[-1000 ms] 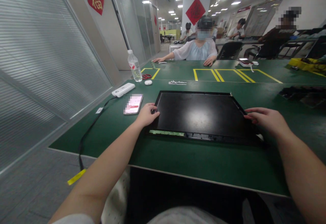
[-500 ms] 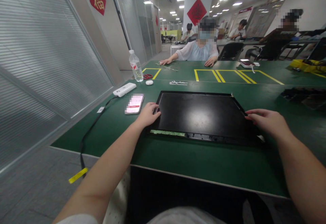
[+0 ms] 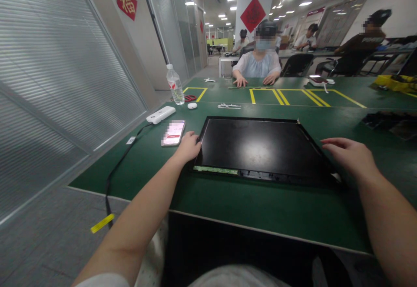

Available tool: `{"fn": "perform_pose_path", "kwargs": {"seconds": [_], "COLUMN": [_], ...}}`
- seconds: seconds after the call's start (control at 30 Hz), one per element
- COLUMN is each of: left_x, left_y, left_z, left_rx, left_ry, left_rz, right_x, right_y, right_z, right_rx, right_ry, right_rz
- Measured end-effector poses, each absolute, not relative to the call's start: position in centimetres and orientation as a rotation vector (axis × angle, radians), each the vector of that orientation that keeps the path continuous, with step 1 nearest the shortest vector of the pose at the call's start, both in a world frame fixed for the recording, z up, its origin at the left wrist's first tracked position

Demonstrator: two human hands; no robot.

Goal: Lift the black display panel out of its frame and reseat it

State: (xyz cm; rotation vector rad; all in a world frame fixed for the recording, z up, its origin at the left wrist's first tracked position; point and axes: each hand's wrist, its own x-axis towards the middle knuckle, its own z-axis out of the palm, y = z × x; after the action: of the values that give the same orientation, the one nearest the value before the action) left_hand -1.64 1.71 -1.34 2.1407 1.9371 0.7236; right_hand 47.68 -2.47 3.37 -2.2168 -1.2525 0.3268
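A flat black display panel (image 3: 254, 145) lies face up on the green table, with a green circuit board strip (image 3: 216, 170) along its near edge. My left hand (image 3: 189, 146) rests at the panel's left edge, its loosely bent fingers by the frame and not closed round it; the thumb is partly hidden. Off the panel's right edge, my right hand (image 3: 348, 152) hovers with its fingers stretched out and nothing in them. A small pale tab (image 3: 335, 177) shows at the near right corner.
Left of the panel lie a phone (image 3: 173, 133), a white power bank (image 3: 160, 115) with a black cable, and a white earbud case (image 3: 192, 105). Behind them stand a water bottle (image 3: 175, 85) and red scissors (image 3: 190, 98). Across the table sits a person (image 3: 257, 63) with both hands on it.
My right hand has come away from the panel's right edge, moving right. My left hand has loosened at the left edge. The person opposite has drawn one hand inward.
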Motion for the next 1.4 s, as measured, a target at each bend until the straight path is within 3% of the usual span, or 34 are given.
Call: {"fn": "perform_pose_path", "kwargs": {"seconds": [0.17, 0.4, 0.83, 1.4], "left_x": [-2.0, -1.6, 1.2, 1.3], "left_y": [2.0, 1.7, -0.5, 0.3], "left_z": [-1.3, -0.4, 3.7, 3.0], "left_rx": [2.147, 1.946, 0.827, 0.65], "left_ry": [1.92, 1.793, 1.414, 1.24], "left_rz": [0.716, 0.917, 1.229, 1.293], "right_x": [48.6, 48.3, 48.4, 49.3], "right_y": [-1.6, -1.3, -1.3, -0.7], "right_z": [2.2, 1.6, 1.6, 0.5], "right_rx": [-2.263, -2.261, -2.299, -2.274], "right_ry": [-1.339, -1.463, -1.431, -1.452], "right_rz": [0.444, 0.363, 0.341, 0.337]}}
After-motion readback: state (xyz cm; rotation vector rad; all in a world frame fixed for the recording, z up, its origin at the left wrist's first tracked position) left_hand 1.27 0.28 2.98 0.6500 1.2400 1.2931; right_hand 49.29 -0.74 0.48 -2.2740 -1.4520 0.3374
